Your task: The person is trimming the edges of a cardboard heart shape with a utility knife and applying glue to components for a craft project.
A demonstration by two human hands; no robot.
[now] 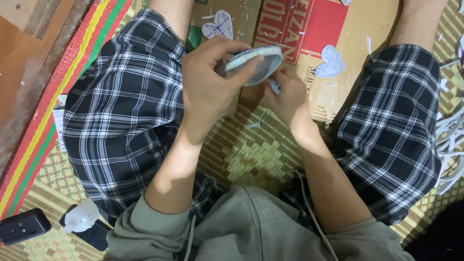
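Seen from above, seated on a woven mat [251, 154] with legs spread in black-and-white checked shorts [125, 116]. Left hand [208, 87] wrapped around a pale oval piece [255, 65], thumb across its near face and the other fingers hidden behind; grip clamped on that piece, held up above the flattened cardboard box [309, 29] between the knees. Right hand [285, 94] tucked just beneath the oval's lower edge, fingertips pinched together on a small bluish bit [274, 87]; hard to tell whether that bit was part of the oval or a separate scrap, possibly a loose end of it. Most of the right palm turned away, so only knuckles and the back showed. Inner side of the oval partly covered by the left thumb.

Two grey-blue heart-shaped cutouts lay on the cardboard, one [218, 24] near the left knee, one [331, 60] near the right. Small paper slivers scattered over the cardboard, too fine to make out singly. Pile of white strips [449, 145] cut off by the right frame edge. Dark device [23, 226] and a white scrap [81, 216] on the mat at lower left, the device partly out of frame. Grey hoodie [251, 227] filling the bottom edge.
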